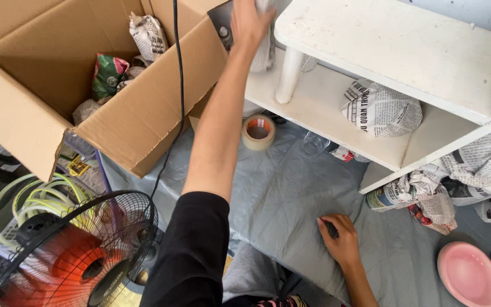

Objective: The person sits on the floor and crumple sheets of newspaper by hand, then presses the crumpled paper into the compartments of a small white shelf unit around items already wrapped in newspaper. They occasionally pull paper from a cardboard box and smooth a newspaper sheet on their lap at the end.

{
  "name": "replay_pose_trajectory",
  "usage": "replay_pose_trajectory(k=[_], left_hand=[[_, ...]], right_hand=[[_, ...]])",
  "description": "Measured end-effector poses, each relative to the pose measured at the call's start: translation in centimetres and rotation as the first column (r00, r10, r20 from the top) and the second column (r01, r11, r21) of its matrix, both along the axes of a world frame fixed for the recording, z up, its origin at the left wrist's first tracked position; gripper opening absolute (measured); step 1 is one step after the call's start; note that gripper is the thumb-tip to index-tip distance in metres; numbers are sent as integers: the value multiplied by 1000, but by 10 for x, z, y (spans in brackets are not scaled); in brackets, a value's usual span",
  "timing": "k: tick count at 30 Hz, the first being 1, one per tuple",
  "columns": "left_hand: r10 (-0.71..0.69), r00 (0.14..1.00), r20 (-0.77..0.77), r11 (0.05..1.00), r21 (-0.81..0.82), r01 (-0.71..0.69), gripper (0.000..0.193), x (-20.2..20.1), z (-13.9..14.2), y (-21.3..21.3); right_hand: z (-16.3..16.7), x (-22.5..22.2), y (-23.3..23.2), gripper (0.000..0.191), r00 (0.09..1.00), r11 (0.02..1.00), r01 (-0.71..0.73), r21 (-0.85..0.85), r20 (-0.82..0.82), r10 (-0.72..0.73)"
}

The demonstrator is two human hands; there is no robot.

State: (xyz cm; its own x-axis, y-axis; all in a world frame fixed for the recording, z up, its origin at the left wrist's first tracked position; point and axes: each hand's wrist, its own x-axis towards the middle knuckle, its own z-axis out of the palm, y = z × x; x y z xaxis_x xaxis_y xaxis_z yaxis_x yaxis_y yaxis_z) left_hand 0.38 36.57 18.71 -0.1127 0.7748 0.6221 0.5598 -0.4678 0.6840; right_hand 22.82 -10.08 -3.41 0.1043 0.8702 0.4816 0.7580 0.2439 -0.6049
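Grey sheet (291,193) on floor; right hand (339,236) flat on it, w/ white shelf (404,51) above.

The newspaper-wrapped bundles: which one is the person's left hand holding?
The bundle at the top, gripped by the raised left hand beside the white shelf's leg. The other bundles rest untouched on the shelf, the floor, or in the cardboard box.

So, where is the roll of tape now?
The roll of tape lies flat on the grey sheet, just right of the cardboard box, below the white shelf, beside the raised left arm.
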Motion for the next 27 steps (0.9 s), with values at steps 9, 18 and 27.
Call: replay_pose_trajectory(k=[9, 18, 27], left_hand=[[-413, 908, 76, 878, 300, 374, 82, 42, -6, -8], [-585, 759, 287, 810, 254, 528, 37, 58, -55, 13], [-199, 953, 227, 956, 261, 137, 29, 3, -118, -193]], right_hand=[[3, 1, -1, 12, 996, 994, 77, -78, -39, -81], [2, 12, -9, 11, 1000, 1000, 26, 6, -13, -26], [-5, 28, -25, 9, 996, 999, 46, -11, -70, -47]])
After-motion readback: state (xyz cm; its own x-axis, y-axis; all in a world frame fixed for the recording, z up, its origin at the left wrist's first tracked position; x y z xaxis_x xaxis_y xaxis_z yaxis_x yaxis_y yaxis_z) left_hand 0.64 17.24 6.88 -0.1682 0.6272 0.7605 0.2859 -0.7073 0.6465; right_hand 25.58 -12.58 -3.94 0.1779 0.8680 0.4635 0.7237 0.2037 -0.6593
